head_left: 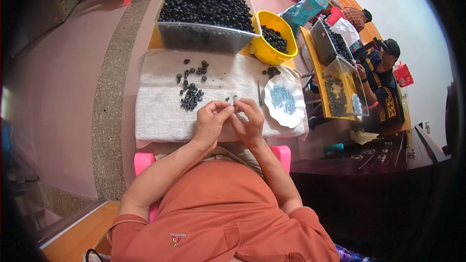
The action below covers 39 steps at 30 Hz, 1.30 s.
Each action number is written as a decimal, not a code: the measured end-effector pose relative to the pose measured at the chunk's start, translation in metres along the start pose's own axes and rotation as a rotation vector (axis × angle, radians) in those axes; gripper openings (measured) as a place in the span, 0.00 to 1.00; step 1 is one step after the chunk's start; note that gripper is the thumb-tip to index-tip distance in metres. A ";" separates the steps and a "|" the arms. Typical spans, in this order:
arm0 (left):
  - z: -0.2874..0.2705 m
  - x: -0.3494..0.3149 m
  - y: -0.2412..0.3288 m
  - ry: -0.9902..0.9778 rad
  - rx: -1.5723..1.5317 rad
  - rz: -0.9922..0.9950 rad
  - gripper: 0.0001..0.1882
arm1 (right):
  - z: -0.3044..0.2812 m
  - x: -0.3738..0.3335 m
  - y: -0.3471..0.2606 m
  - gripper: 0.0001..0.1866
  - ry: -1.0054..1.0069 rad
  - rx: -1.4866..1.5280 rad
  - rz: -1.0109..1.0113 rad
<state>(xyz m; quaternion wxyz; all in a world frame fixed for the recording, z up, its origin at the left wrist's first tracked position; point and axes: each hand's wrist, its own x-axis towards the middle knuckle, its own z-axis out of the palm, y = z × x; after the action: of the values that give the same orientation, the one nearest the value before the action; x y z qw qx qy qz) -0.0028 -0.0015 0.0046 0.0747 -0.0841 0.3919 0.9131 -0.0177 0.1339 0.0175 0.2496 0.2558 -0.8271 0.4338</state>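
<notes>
My left hand [209, 122] and my right hand [249, 125] meet over the front of a white towel [160, 92], fingertips pinched close together. Something tiny and dark shows at the fingertips, too small to name. Left of my hands lies a pile of small black ring-like parts [192, 97], with several more scattered behind it. A white scalloped dish [291, 121] of small pale-blue pieces [283, 99] sits beside my right hand. Between them lies a thin pointed tool [259, 93], and a few black parts [271, 72] rest behind the dish.
Along the towel's far edge stand a clear bin [204, 36] heaped with black parts and a yellow basin [269, 54] holding more. To the right, a co-worker [381, 68] sits by another table with clear boxes [345, 87]. A dark table [349, 161] with thin tools is nearer.
</notes>
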 end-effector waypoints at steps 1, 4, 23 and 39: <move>0.000 0.000 0.000 -0.003 0.008 0.009 0.06 | -0.001 0.001 0.000 0.17 -0.002 -0.016 -0.018; 0.002 0.000 0.000 -0.004 0.017 0.011 0.06 | -0.001 -0.002 0.007 0.16 0.007 -0.033 -0.061; 0.000 0.001 0.001 -0.005 -0.019 -0.038 0.09 | -0.007 0.003 0.005 0.15 0.057 -0.062 -0.073; -0.003 -0.001 0.003 0.042 0.046 -0.053 0.08 | -0.062 0.113 0.048 0.11 0.220 -0.304 -0.096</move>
<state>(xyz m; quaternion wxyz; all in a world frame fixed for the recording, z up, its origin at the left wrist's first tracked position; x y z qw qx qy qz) -0.0022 -0.0058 0.0054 0.0926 -0.1118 0.4117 0.8997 -0.1203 0.1866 0.0922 0.3948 0.2054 -0.8375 0.3170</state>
